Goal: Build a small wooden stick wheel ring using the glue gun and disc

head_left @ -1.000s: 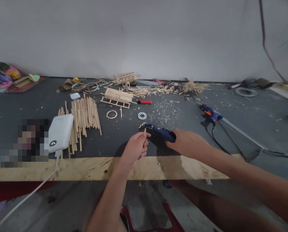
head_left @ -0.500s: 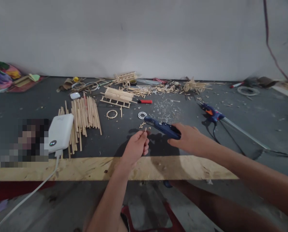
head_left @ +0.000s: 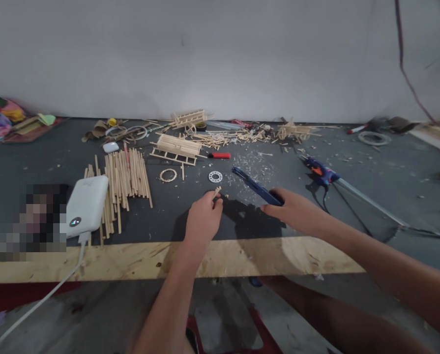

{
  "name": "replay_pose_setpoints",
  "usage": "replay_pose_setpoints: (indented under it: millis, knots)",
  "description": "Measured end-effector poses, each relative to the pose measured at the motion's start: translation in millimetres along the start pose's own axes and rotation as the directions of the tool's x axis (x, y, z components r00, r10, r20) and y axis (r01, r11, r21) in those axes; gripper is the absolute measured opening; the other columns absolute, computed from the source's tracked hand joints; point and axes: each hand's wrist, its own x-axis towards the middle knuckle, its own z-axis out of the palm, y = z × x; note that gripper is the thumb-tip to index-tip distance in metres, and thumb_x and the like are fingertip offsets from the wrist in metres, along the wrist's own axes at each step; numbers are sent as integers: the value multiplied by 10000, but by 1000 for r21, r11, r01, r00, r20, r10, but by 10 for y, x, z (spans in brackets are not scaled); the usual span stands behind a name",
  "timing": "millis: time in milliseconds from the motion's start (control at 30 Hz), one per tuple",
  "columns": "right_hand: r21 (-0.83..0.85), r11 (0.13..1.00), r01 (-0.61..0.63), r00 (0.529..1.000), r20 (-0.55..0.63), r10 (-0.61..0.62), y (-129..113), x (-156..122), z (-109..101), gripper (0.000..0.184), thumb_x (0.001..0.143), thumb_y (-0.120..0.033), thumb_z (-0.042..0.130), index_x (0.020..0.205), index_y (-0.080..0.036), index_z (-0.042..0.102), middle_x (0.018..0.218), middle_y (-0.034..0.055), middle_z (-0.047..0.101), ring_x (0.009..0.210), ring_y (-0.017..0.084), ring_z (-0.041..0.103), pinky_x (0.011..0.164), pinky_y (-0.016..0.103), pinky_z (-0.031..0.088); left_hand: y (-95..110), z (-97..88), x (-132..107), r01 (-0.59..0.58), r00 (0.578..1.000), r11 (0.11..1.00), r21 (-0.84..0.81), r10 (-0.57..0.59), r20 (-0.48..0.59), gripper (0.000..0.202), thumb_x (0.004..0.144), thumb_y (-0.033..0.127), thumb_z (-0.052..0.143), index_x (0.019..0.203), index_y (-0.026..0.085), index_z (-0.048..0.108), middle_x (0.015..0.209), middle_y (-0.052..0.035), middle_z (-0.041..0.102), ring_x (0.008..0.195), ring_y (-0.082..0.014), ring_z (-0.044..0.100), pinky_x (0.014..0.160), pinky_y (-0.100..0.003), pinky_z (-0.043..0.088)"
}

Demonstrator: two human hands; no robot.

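My left hand is low over the table, back upward, its thumb and fingers closed around short wooden stick pieces; the fingertips are partly hidden. To its right, my right hand grips a dark blue plier-like tool by its handles, with the narrow head pointing up and left above the table. Just beyond my left hand lies a white ring with holes. A wooden ring lies further left, beside a short upright-lying stick.
Long wooden sticks lie in a pile at left, next to a white power bank with a cable. Behind are a small stick-built cart model, a red-handled tool and wood scraps. A blue glue gun rests at right.
My left hand has turned back upward and moved slightly up and left over the small cut pieces. The blue tool has swung, its head now further right, away from the left hand.
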Motion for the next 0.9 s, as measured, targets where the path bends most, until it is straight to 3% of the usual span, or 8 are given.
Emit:
replay_pose_setpoints:
  millis: [100,333,733,900]
  knots:
    - [22,1000,-8,1000,11,7,55,4,31,303,795,-463,501,919,-197,578,733,49,648,604,192,579,515,283,364,91,57,65,-31,998,983,181,22,50,177,826,256,543,939,206,670,748,-87,642,740,-249,602,635,-295,356]
    - [38,999,4,1000,-4,-4,195,-57,5,313,796,-446,525,972,-196,592,870,77,689,742,223,616,592,287,394,222,173,176,56,998,962,266,-64,19,101,788,269,611,853,199,644,845,-134,681,859,-297,630,723,-346,411]
    - [31,998,-57,998,4,56,283,-211,-95,309,797,-456,502,963,-202,558,828,59,662,693,209,599,570,296,388,232,234,224,22,999,929,370,-35,27,173,844,265,491,826,191,646,832,-154,671,819,-307,631,682,-353,407]
    - [26,999,-42,999,6,42,320,-206,-109,302,809,-466,487,956,-210,551,820,56,659,702,212,595,579,304,387,217,158,210,-80,988,939,334,31,150,114,774,288,588,702,220,644,764,-88,676,745,-256,630,614,-294,382]
